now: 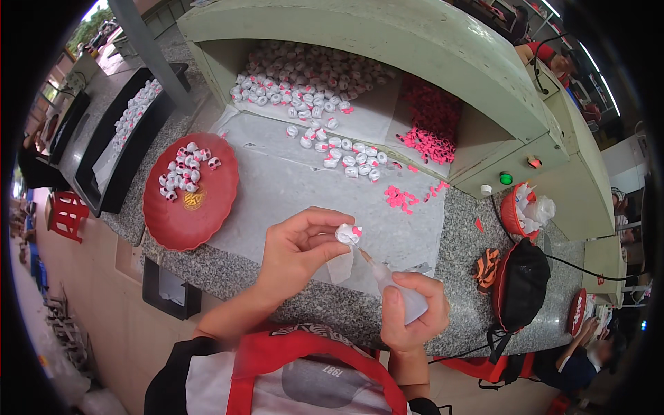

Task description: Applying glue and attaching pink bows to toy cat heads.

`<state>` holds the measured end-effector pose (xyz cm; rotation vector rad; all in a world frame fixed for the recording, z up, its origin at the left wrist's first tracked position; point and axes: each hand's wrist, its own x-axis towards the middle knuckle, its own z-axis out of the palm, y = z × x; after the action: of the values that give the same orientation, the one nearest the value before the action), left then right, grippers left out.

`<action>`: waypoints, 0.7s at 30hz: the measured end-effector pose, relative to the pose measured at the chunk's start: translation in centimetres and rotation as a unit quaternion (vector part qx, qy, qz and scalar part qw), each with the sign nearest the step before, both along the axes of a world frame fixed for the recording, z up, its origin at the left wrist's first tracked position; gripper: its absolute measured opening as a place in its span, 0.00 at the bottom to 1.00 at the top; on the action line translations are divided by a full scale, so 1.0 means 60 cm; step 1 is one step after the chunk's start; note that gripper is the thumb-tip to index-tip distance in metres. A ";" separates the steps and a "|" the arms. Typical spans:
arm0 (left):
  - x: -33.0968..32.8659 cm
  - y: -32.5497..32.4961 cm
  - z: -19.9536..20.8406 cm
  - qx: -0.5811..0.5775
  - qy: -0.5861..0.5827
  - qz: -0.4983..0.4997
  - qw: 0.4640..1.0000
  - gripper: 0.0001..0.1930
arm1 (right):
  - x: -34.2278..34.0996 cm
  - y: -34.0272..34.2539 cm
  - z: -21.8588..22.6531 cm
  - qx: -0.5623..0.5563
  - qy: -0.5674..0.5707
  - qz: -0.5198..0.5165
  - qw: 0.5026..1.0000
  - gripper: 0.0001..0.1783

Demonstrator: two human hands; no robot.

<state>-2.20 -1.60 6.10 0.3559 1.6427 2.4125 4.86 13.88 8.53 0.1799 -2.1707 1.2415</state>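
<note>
Between the thumb and fingers of my left hand [301,245] is a small white figurine head [348,234] with a pink piece on its upper right side. My right hand [417,315] is wrapped round a translucent squeeze bottle [402,294]. The bottle's thin brownish tip points up and left, close below the white head; whether it touches cannot be made out. Both hands are over the near part of a white paper sheet [277,180]. Several loose white heads [356,159] lie on the sheet beyond my hands, with small pink pieces [401,198] to their right.
A red scalloped plate [160,225] on the left bears several white and pink heads. Behind stands a pale green cabinet [387,41] with piles of white heads and pink pieces inside. On the right are a red basket [510,214], a black bag [523,283] and an orange-black crumpled item [487,268].
</note>
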 end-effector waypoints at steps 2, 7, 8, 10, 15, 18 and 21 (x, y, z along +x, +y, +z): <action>-0.002 -0.002 0.000 0.013 -0.037 -0.013 0.999 0.16 | 0.001 0.002 -0.003 -0.003 0.021 0.002 1.000 0.11; -0.001 -0.001 0.000 0.026 -0.070 -0.026 0.997 0.16 | 0.001 0.004 -0.004 -0.004 0.025 0.005 1.000 0.12; -0.002 -0.001 0.001 0.027 -0.070 -0.028 0.997 0.16 | 0.002 0.005 -0.005 -0.004 0.025 0.006 1.000 0.12; -0.001 -0.001 0.000 0.026 -0.071 -0.029 0.997 0.16 | 0.001 0.006 -0.003 0.001 0.027 0.005 1.000 0.12; -0.003 -0.005 -0.002 0.024 -0.064 -0.043 0.997 0.17 | 0.003 0.010 -0.005 0.007 0.024 -0.006 1.000 0.12; -0.002 -0.004 -0.002 0.027 -0.063 -0.037 0.997 0.17 | 0.005 0.013 -0.006 0.010 0.021 -0.009 1.000 0.12; -0.002 -0.001 -0.001 0.024 -0.061 -0.039 0.997 0.17 | 0.009 0.015 -0.005 0.003 0.012 0.000 1.000 0.11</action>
<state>-2.33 -1.69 6.02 0.2691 1.4947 2.3700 5.41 14.77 8.25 0.1951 -2.1542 1.2272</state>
